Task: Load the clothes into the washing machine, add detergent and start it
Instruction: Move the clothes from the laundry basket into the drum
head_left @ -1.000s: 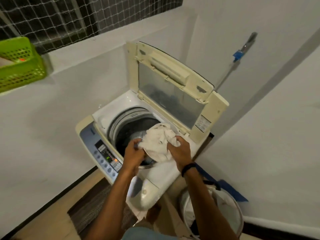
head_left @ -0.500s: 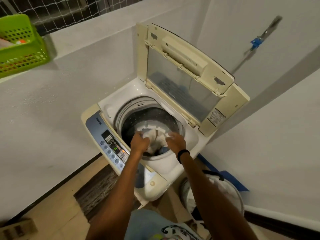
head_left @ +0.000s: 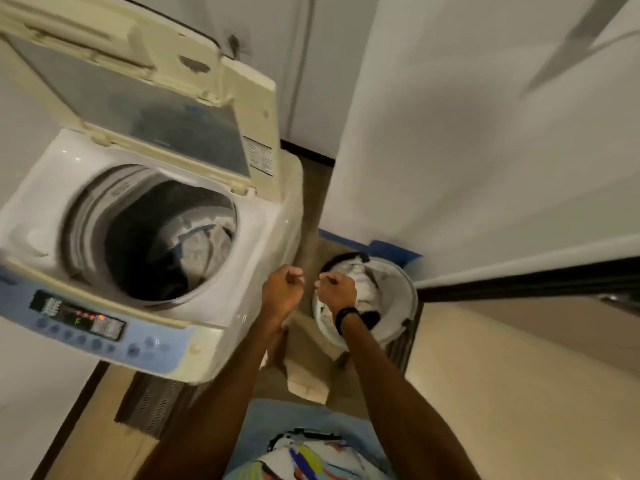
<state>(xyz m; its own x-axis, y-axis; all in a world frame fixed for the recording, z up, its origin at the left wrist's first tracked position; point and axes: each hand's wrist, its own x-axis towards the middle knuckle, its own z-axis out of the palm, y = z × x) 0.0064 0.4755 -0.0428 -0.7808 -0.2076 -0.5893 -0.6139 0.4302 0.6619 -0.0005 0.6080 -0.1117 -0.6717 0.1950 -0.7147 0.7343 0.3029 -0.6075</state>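
Black is worn at the wrist of the right hand (head_left: 337, 289), which is poised over the laundry basket (head_left: 410, 299) with its fingers curled. Because of motion blur, it cannot be told whether cloth is already pinched. The left hand (head_left: 282, 289) is held just beside it, between the basket and the washing machine (head_left: 266, 233), and is clenched with nothing seen in it.

White and dark clothes (head_left: 363, 284) are seen heaped in the basket on the floor, so loading is judged to be only partly done. On the near edge of the machine, the control panel (head_left: 79, 318) is lit with red lamps and a green readout. Power is therefore taken to be on, though no cycle is judged to have been started.

Farther in, pale and dark garments (head_left: 204, 249) are seen lying low in the drum, with much of the tub wall bare above them. Beyond that, the lid (head_left: 138, 98) is propped upright.

No detergent container is visible anywhere. Three things are judged outstanding: the rest of the basket is to be transferred, detergent is to be added, and the lid is to be shut and the start button pressed.
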